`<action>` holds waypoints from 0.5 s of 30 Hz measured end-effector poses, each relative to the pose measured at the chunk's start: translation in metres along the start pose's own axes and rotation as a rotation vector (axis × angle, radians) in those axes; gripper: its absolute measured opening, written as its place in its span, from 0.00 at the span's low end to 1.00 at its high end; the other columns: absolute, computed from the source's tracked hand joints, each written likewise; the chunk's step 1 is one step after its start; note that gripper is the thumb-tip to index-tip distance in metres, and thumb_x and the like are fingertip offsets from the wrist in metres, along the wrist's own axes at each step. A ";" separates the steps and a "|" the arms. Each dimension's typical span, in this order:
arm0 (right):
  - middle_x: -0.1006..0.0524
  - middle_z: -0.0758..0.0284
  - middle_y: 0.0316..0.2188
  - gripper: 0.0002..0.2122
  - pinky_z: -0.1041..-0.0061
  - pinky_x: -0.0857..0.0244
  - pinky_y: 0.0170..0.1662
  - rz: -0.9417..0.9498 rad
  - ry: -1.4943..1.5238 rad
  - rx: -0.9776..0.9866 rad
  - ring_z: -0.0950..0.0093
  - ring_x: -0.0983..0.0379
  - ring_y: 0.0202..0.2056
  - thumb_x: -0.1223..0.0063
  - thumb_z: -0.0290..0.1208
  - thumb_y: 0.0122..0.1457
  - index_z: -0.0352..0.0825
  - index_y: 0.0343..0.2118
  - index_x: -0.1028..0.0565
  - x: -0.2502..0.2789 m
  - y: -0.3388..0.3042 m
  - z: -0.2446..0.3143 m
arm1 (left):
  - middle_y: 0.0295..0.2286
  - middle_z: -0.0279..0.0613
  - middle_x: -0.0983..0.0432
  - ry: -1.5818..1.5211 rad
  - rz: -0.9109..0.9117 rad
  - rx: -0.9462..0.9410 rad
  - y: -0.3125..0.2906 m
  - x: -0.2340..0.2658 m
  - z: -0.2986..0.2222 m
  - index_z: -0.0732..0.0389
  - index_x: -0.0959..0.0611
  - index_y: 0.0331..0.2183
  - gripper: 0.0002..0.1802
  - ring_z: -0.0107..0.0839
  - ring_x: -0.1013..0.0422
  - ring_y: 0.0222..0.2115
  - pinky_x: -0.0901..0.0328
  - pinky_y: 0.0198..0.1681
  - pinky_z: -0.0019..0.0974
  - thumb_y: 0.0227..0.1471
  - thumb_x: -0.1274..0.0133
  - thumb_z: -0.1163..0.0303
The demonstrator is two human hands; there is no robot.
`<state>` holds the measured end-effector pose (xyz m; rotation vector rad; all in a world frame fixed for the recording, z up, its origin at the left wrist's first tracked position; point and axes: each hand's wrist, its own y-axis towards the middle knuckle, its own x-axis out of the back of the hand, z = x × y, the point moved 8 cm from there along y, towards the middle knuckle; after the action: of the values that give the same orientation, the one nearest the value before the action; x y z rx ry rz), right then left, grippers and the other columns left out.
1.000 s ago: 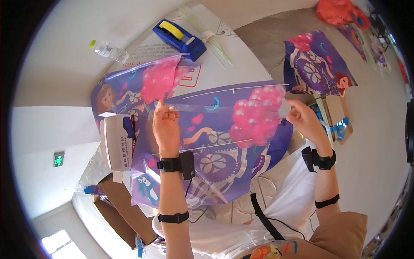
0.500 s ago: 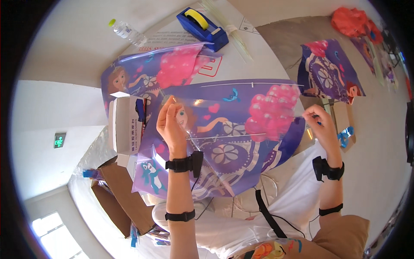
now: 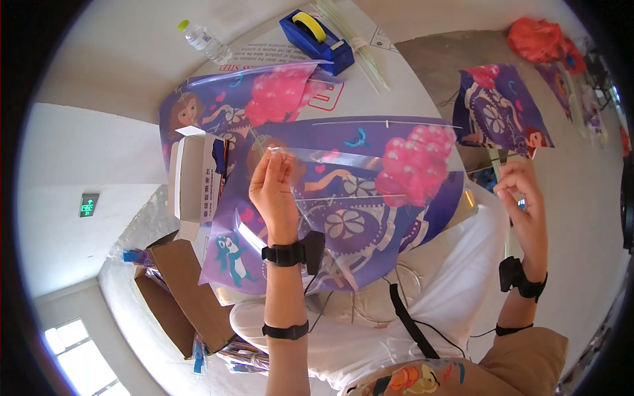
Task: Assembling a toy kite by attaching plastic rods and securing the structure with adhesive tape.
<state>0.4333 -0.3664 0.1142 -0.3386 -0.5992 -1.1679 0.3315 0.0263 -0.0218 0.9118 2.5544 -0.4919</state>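
Note:
A purple plastic sheet (image 3: 343, 136) printed with a girl and pink balloons lies across the work surface in front of me. Two thin pale sticks (image 3: 356, 199) rest on it, one near its far edge and one across its middle. Over the sheet, my left hand (image 3: 274, 198) is closed in a pinch on the end of a clear strip (image 3: 337, 158), which runs to the right. Past the sheet's right edge, my right hand (image 3: 525, 198) is held up with its fingers curled together. Whatever its fingertips hold is too small to make out.
A blue tape dispenser (image 3: 320, 43) with yellow core stands at the back, beside thin pale sticks (image 3: 353, 46). Behind lies another printed sheet (image 3: 231, 99). At left are a white box (image 3: 196, 178), a clear bottle (image 3: 205, 43) and a cardboard box (image 3: 191, 297). Another sheet (image 3: 495, 109) lies far right.
My right hand has moved to the right and slightly down, away from the sheet. My left hand has shifted a little right and still pinches the clear strip. The view has tilted slightly.

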 end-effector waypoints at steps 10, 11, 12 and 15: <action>0.29 0.68 0.27 0.02 0.81 0.40 0.39 -0.011 -0.124 -0.029 0.78 0.34 0.32 0.50 0.19 0.54 0.29 0.30 0.30 0.008 -0.012 0.002 | 0.33 0.39 0.24 -0.053 0.100 0.116 -0.022 0.008 0.006 0.67 0.21 0.42 0.12 0.27 0.28 0.35 0.32 0.44 0.30 0.57 0.50 0.72; 0.29 0.68 0.27 0.02 0.81 0.40 0.39 -0.011 -0.126 -0.030 0.78 0.34 0.32 0.50 0.19 0.54 0.29 0.30 0.30 0.008 -0.013 0.001 | 0.32 0.40 0.23 0.010 0.075 0.105 -0.024 0.011 0.005 0.68 0.23 0.45 0.14 0.27 0.27 0.33 0.32 0.44 0.31 0.56 0.48 0.74; 0.29 0.68 0.28 0.02 0.80 0.39 0.40 -0.017 -0.133 -0.070 0.77 0.33 0.32 0.50 0.20 0.55 0.29 0.31 0.29 0.010 -0.013 -0.002 | 0.31 0.41 0.22 0.074 0.050 0.092 -0.026 0.011 0.001 0.68 0.25 0.47 0.18 0.28 0.26 0.32 0.32 0.43 0.32 0.54 0.47 0.77; 0.27 0.68 0.29 0.02 0.80 0.38 0.40 -0.032 -0.150 -0.106 0.77 0.32 0.33 0.50 0.21 0.56 0.30 0.32 0.29 0.018 -0.014 -0.006 | 0.31 0.43 0.22 0.090 0.184 0.021 -0.034 -0.004 -0.014 0.70 0.31 0.53 0.24 0.30 0.25 0.33 0.33 0.45 0.33 0.53 0.47 0.80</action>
<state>0.4262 -0.3881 0.1197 -0.5116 -0.6769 -1.2145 0.3086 0.0055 -0.0011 1.1889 2.5160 -0.4322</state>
